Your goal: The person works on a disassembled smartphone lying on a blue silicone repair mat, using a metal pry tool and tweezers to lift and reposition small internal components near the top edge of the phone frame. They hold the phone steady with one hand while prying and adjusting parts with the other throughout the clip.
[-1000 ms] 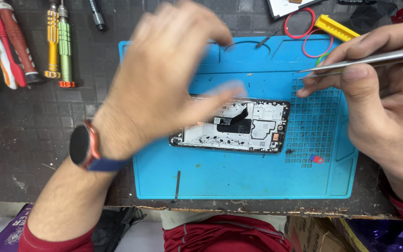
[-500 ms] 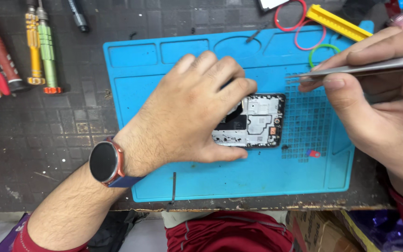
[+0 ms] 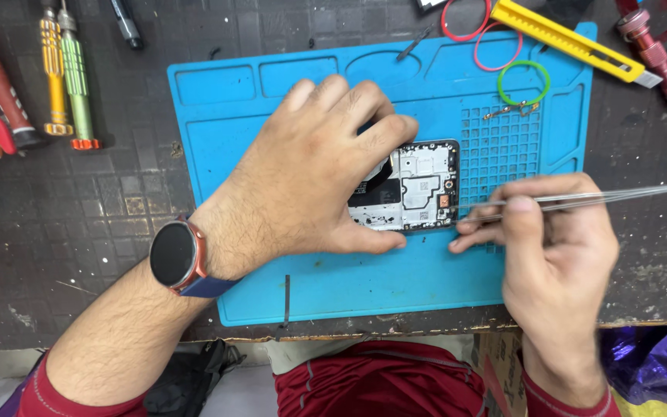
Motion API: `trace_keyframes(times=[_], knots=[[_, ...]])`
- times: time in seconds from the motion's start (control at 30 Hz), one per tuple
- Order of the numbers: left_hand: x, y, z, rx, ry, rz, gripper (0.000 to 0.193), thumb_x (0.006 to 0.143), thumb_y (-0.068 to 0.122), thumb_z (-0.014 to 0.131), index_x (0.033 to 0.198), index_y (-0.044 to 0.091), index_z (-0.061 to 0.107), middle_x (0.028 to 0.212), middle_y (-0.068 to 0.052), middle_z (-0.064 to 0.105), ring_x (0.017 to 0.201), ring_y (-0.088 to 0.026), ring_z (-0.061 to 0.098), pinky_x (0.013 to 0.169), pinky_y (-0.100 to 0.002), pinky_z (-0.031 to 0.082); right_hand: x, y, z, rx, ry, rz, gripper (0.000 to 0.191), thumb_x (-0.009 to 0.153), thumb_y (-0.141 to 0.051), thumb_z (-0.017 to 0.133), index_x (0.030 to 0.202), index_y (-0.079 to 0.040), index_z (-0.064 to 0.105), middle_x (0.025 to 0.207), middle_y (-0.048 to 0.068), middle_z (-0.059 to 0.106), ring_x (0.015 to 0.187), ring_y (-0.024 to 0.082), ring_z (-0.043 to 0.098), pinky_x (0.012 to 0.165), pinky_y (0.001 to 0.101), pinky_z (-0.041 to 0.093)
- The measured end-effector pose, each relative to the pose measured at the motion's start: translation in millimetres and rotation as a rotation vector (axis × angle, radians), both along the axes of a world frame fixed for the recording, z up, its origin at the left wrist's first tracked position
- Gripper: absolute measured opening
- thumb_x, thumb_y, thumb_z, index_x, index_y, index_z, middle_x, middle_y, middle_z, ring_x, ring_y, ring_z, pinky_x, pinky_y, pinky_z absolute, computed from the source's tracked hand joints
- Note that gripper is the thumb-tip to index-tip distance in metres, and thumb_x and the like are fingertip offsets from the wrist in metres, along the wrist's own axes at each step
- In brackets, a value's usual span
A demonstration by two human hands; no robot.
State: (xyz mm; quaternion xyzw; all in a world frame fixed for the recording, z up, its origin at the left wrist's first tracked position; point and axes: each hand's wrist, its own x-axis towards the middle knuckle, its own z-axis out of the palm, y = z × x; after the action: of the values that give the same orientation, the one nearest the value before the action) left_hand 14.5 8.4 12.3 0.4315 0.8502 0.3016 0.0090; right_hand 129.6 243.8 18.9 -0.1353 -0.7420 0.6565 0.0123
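Observation:
An opened phone with its inner boards bare lies on a blue repair mat. My left hand rests over the phone's left part, thumb along its near edge and fingers along its far edge, gripping it in place. My right hand pinches metal tweezers lying nearly flat, their tips at the phone's right edge by a small orange part. A dark watch sits on my left wrist.
Screwdrivers lie on the dark bench at the far left. Red and green rubber rings, a yellow utility knife and a red tool lie at the far right. The bench's front edge runs just below the mat.
My left hand has settled onto the phone and gripped it. My right hand has come down and left, bringing the tweezers' tips to the phone's right edge.

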Motion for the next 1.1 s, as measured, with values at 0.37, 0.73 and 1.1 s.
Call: trace_keyframes(times=[0.37, 0.73, 1.1], knots=[[0, -2, -1, 0.033, -0.004, 0.010, 0.086, 0.061, 0.059, 0.093, 0.124, 0.010, 0.063, 0.109, -0.008, 0.054, 0.097, -0.028, 0.052, 0.083, -0.045, 0.042, -2, -8, -7, 0.124, -0.044, -0.010, 0.009, 0.112, 0.000, 0.052, 0.114, 0.007, 0.047, 0.096, 0.015, 0.063, 0.079, 0.018, 0.070, 0.067, 0.0316, 0.066], [2, -1, -1, 0.015, 0.014, 0.019, 0.084, 0.061, 0.059, 0.093, 0.124, 0.010, 0.064, 0.110, -0.008, 0.055, 0.095, -0.029, 0.052, 0.082, -0.045, 0.042, -10, -7, -4, 0.187, -0.103, 0.016, 0.012, 0.109, -0.003, 0.054, 0.110, 0.007, 0.050, 0.086, 0.013, 0.064, 0.071, 0.017, 0.070, 0.060, 0.0290, 0.063], [2, 0, 0, 0.013, 0.003, 0.023, 0.084, 0.060, 0.058, 0.093, 0.123, 0.010, 0.065, 0.109, -0.008, 0.055, 0.095, -0.029, 0.052, 0.082, -0.045, 0.042, -10, -6, -5, 0.110, -0.054, 0.016, 0.012, 0.112, -0.006, 0.054, 0.110, 0.006, 0.051, 0.087, 0.012, 0.064, 0.073, 0.016, 0.070, 0.062, 0.0284, 0.064]])
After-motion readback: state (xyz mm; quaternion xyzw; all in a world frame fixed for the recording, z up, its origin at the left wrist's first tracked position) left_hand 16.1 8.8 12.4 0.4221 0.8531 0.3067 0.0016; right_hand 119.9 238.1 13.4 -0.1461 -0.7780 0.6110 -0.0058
